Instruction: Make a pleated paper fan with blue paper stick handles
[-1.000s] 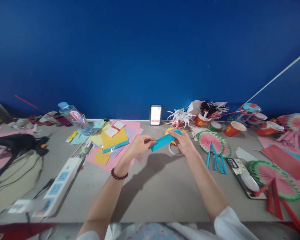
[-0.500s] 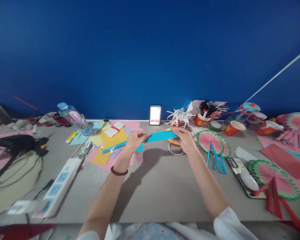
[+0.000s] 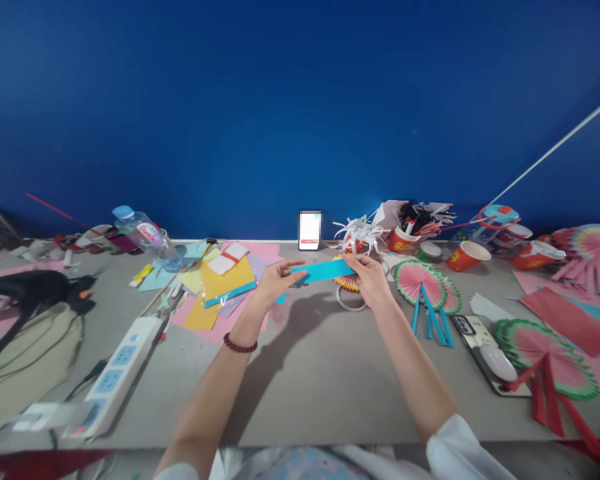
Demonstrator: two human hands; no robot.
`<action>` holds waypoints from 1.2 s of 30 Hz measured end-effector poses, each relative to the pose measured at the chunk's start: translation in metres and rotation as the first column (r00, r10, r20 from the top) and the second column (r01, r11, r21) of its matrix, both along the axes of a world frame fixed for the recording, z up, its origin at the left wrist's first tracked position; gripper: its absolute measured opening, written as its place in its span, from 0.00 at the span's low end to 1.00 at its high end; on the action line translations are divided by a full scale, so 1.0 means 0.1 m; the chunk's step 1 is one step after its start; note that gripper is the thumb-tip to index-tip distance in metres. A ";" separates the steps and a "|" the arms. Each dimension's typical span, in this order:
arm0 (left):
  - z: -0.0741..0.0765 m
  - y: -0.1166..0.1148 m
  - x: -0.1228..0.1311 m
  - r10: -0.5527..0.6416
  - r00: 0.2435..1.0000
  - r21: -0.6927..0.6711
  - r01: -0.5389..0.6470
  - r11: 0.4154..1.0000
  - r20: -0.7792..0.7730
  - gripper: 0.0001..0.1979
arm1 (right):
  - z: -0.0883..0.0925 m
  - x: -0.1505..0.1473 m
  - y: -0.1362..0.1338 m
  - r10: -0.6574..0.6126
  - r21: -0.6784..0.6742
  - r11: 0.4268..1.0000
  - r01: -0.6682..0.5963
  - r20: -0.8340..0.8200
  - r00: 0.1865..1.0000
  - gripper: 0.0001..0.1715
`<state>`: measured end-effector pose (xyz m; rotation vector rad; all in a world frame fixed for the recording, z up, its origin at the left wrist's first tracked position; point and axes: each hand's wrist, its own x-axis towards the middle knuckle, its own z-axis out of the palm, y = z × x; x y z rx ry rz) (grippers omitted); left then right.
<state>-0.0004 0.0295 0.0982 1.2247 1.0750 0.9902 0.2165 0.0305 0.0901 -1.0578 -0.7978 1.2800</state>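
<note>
A strip of blue paper (image 3: pixel 326 271) is stretched between my two hands above the grey table. My left hand (image 3: pixel 276 279) has the strip's left end between thumb and fingers, the other fingers slightly lifted. At the right end, my right hand (image 3: pixel 369 275) pinches the strip. Under and behind my right hand lie a yellow pleated paper piece (image 3: pixel 346 283) and a roll of tape (image 3: pixel 349 304), both partly covered. Colored paper sheets (image 3: pixel 215 320) spread out to the left of my left hand.
A phone (image 3: pixel 309 231) stands against the blue wall. Pleated paper fans (image 3: pixel 420 285), a phone with a mouse on it (image 3: pixel 499 363) and paper cups (image 3: pixel 469 256) lie on the right. On the left are a power strip (image 3: pixel 121 373) and a tilted bottle (image 3: pixel 147 235).
My left hand's fingers have loosened and shifted on the strip's left end, with the thumb now lying across its front. My right hand has hardly moved.
</note>
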 end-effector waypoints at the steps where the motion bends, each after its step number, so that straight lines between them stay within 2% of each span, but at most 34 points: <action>1: -0.02 0.01 0.00 -0.004 1.000 -0.019 0.004 1.000 0.006 0.25 | 0.00 0.00 0.00 0.002 0.005 1.000 -0.002 0.002 1.000 0.18; 3: -0.05 0.03 0.00 0.023 1.000 -0.019 -0.022 1.000 0.006 0.21 | 0.01 0.01 -0.01 0.030 0.013 0.999 -0.031 0.041 0.999 0.18; 6: -0.05 0.03 -0.03 0.068 0.998 0.044 -0.068 0.997 0.008 0.19 | 0.04 0.05 -0.04 0.154 0.025 0.987 -0.161 0.177 0.972 0.22; 9: -0.01 0.01 -0.06 0.035 0.999 0.063 -0.035 0.997 -0.007 0.20 | 0.06 0.12 -0.06 0.285 0.003 0.953 -0.302 0.325 0.902 0.24; 12: 0.02 -0.01 -0.07 -0.003 1.000 0.071 0.003 0.997 -0.009 0.20 | 0.07 0.16 -0.07 0.336 -0.032 0.935 -0.354 0.399 0.853 0.23; 17: 0.02 0.00 -0.06 0.043 0.997 0.093 -0.048 0.995 0.058 0.20 | 0.07 0.16 -0.07 0.339 -0.029 0.933 -0.359 0.407 0.848 0.23; 20: 0.01 0.02 -0.07 0.029 0.997 0.092 -0.036 0.995 0.073 0.19 | 0.08 0.18 -0.08 0.341 -0.034 0.933 -0.359 0.407 0.847 0.23; 30: 0.07 0.00 -0.20 -0.133 0.969 0.034 0.129 0.991 0.210 0.16 | 0.07 0.38 -0.08 0.379 0.093 0.899 -0.427 0.323 0.867 0.16; 36: 0.12 -0.02 -0.28 -0.269 0.949 0.052 0.264 0.963 0.166 0.15 | 0.02 0.47 -0.08 0.442 0.098 0.865 -0.492 0.314 0.841 0.15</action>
